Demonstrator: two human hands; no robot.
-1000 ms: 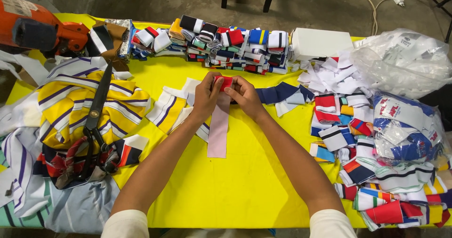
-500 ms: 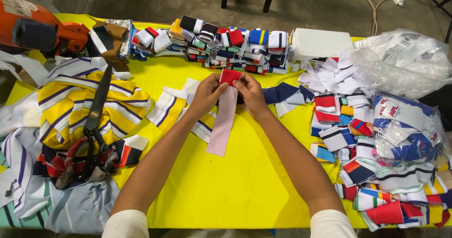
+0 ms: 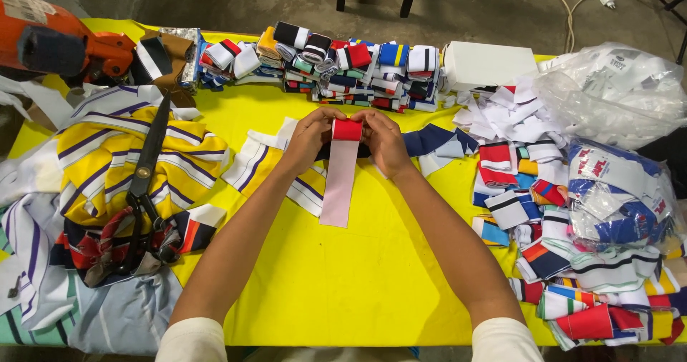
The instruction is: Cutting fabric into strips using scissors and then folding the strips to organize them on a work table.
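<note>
Both hands, left hand (image 3: 309,138) & right hand (image 3: 385,141), pinch shut on the rolled red top of a pale pink knit fabric strip (image 3: 339,183), held just above the yellow tabletop (image 3: 358,276) w/ its tail hanging loose toward the person. Risk, I'd judge: roll could slacken or skew if one thumb eases, since the tail is free. Striped white collar pieces (image 3: 250,165) lie just beside, rolled trims (image 3: 343,68) behind, black shears (image 3: 147,169) well left.

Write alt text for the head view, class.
Left hand and right hand together hold a red-and-pink fabric strip above a yellow table. Black scissors lie left; folded trim rolls line the far edge.
</note>
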